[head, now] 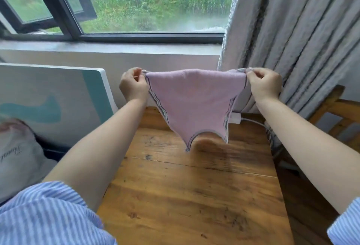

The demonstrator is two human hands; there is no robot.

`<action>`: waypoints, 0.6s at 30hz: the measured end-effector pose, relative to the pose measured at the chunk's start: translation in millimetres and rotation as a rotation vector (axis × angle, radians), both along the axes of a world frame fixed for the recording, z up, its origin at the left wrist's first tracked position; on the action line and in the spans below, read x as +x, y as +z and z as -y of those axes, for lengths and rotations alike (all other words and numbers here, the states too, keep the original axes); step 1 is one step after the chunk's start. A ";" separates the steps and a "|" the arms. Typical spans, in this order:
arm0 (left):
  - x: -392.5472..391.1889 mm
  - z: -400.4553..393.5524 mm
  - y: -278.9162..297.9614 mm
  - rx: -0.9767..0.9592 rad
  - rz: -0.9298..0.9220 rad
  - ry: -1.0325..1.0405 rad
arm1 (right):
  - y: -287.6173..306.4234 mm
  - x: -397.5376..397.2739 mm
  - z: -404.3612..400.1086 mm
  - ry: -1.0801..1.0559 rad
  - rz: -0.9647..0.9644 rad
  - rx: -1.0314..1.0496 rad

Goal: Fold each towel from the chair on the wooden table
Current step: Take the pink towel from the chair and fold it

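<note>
A small pink towel (191, 100) with striped edges hangs in the air above the far part of the wooden table (194, 196). My left hand (133, 85) pinches its upper left corner. My right hand (264, 84) pinches its upper right corner. The top edge is stretched between the two hands, and the lower corners dangle a little above the tabletop. Part of a wooden chair (339, 112) shows at the right edge; no towels are visible on it from here.
Grey curtains (292, 30) hang at the right behind the table. A white power strip (234, 118) with a cable lies at the table's far right corner. A white and teal panel (50, 100) leans at the left, with a grey pillow (17, 155) below it. A window (136, 5) is ahead.
</note>
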State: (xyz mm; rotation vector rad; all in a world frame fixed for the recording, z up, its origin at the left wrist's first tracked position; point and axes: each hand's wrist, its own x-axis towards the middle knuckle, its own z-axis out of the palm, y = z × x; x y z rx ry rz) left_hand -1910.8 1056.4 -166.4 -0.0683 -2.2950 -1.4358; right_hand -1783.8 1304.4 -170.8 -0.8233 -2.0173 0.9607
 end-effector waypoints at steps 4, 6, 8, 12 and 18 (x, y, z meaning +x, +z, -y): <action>18.1 19.8 -50.8 -0.153 0.246 -0.138 | -52.0 37.3 14.9 0.050 0.237 -0.106; 36.9 27.7 -87.7 -0.356 0.389 -0.244 | -88.6 60.3 23.8 0.061 0.431 -0.142; 58.4 32.2 -119.6 -0.622 0.484 -0.354 | -121.0 83.0 32.1 0.110 0.693 -0.130; 112.1 33.2 -167.8 -1.425 0.583 -0.668 | -175.0 131.6 59.0 0.306 1.175 0.023; 160.0 49.4 -233.2 -1.732 0.683 -0.877 | -232.3 186.8 93.0 0.545 1.608 0.201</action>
